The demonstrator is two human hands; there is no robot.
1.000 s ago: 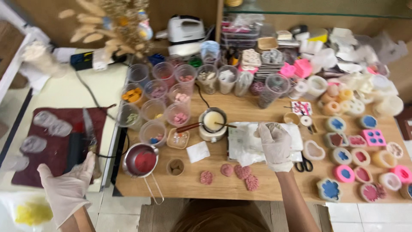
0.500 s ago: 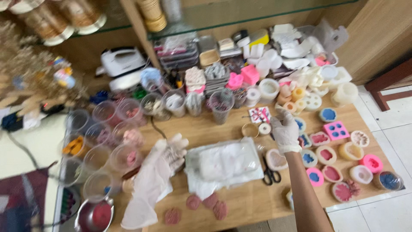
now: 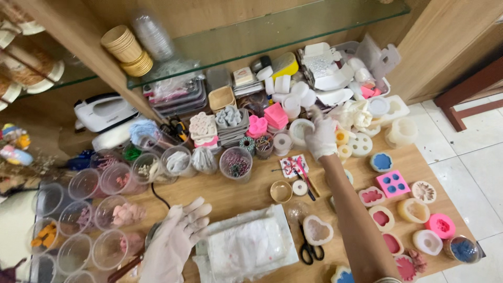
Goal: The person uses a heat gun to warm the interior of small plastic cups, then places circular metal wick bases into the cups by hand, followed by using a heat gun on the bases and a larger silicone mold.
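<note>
Head view: the camera has swung up and to the right since a second ago, so the wooden surface now sits low in the picture and the glass shelf fills the top. The small metal pot of red liquid that lay near the left hand a second ago is out of view.

The right hand, in a white glove, has left the crumpled white cloth it lay on a second ago. It now reaches far beyond that cloth, to the back row of moulds. Its fingers curl around the round translucent white silicone mould; the grip looks partly closed on the rim, though I cannot tell whether the mould is lifted or only touched. That mould stands well behind the cloth, just right of the pink heart-shaped mould.

The left hand, also gloved, has come in from the far left. It hovers flat with fingers spread wide at the cloth's left edge, holding nothing, beside the clear plastic cups of coloured bits.

Black-handled scissors lie just right of the cloth.

The attention seems to have shifted from the cloth to choosing a mould.
</note>
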